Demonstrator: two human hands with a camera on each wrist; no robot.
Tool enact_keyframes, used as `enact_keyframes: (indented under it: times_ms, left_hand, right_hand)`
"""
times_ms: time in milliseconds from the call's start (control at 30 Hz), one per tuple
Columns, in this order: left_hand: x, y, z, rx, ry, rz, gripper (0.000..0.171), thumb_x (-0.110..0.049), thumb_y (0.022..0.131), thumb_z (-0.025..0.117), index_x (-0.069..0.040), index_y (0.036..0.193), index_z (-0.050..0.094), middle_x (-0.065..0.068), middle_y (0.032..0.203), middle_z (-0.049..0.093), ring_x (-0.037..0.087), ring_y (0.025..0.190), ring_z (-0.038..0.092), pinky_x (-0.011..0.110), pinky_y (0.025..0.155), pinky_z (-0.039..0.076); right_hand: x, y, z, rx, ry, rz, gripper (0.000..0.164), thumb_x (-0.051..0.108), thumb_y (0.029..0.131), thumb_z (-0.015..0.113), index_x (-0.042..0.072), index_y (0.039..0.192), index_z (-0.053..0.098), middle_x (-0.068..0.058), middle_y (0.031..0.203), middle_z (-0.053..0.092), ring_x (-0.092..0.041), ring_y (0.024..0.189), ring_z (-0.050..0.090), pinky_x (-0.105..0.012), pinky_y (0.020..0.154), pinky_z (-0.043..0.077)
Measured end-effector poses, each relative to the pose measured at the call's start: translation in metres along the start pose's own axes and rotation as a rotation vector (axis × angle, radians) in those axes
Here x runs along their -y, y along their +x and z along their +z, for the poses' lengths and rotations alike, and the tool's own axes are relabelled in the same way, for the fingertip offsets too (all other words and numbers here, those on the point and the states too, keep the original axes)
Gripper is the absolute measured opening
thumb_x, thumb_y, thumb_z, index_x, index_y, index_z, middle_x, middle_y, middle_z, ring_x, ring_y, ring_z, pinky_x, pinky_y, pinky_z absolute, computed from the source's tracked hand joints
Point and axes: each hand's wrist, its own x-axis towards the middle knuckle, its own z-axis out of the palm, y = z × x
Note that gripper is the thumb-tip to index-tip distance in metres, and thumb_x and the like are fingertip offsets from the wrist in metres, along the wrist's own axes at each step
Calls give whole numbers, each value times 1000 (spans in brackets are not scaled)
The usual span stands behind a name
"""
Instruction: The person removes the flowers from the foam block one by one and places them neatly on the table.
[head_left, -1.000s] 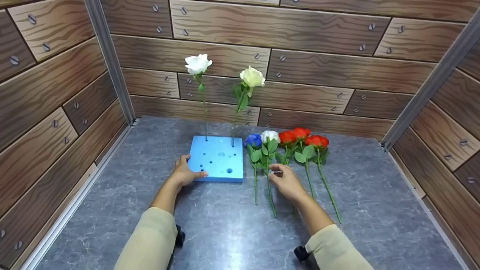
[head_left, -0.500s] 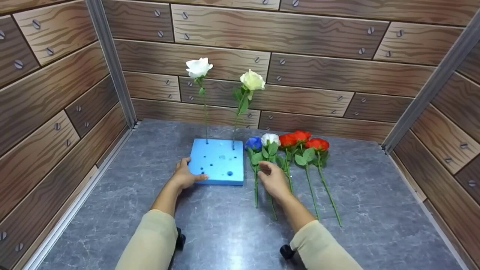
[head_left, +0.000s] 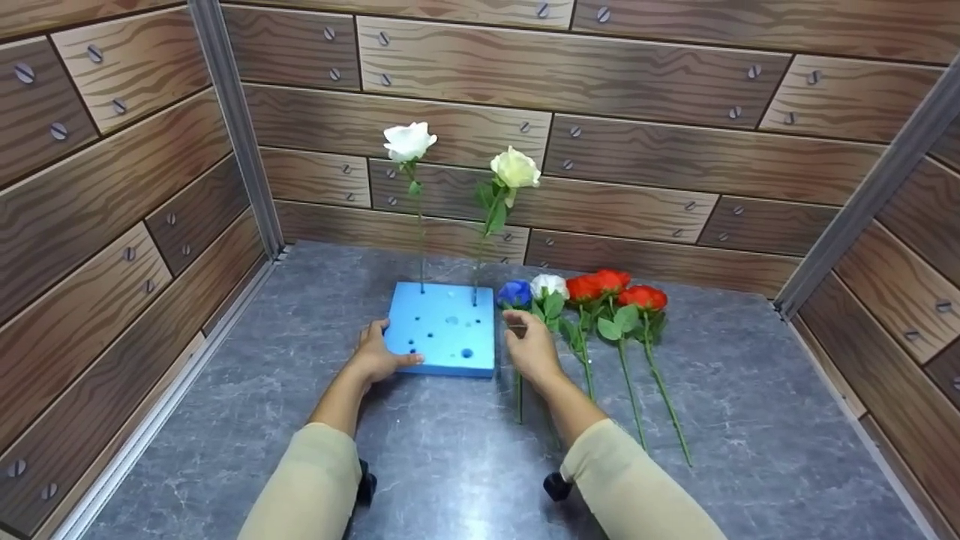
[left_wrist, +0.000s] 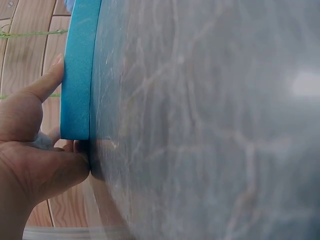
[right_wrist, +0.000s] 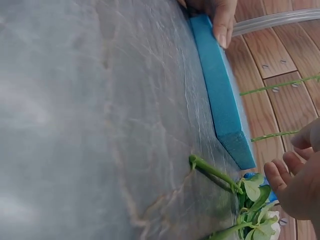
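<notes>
My left hand (head_left: 375, 358) grips the near left corner of a blue foam block (head_left: 442, 358), thumb over the top and fingers along the side. In the left wrist view the block's edge (left_wrist: 77, 85) lies against the hand. A white rose (head_left: 409, 141) and a pale yellow rose (head_left: 515, 168) stand upright in holes at its back. My right hand (head_left: 531, 349) hovers over the stem of a blue rose (head_left: 514, 292), covering part of it. Its fingers are loosely bent around nothing, and the right wrist view shows the blue rose's stem (right_wrist: 215, 172) apart from them.
Right of the blue rose lie a second white rose (head_left: 549, 286) and several red roses (head_left: 643, 298), stems pointing toward me. Several holes dot the block's top. Wood-patterned walls (head_left: 630, 67) enclose the grey marbled table (head_left: 442, 450) at the back and sides.
My right hand has moved left, from the lying white rose's stem to over the blue rose's stem. The left hand keeps its grip on the block. The head view has shifted slightly.
</notes>
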Motion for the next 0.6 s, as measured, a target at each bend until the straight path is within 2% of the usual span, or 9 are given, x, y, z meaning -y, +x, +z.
enact_keyframes:
  times_ms: [167,433,600]
  left_hand:
    - [-1,1,2,-1,-6,-2,107,-31,93,89,-11,172,20,23,179,13,47,167,17,61,132,32]
    - [0,3,4,-1,0,-4,108,-31,92,89,-10,172,19,24,178,13,48,167,16,63,132,30]
    - [1,2,1,-3,4,1,108,-31,92,89,-10,172,20,25,178,13,48,167,15,63,132,30]
  right_hand:
    - [3,16,6,-20,55,12,39,0,104,60,-4,143,65,-26,143,67,-43,135,65,-53,114,54]
    - [2,36,20,-163,142,-56,40,-3,100,67,-7,139,66,-28,137,68,-41,128,69,-47,113,57]
    - [3,44,29,-169,231,-26,46,-3,100,68,-7,145,62,-31,143,63,-43,137,64,-47,117,54]
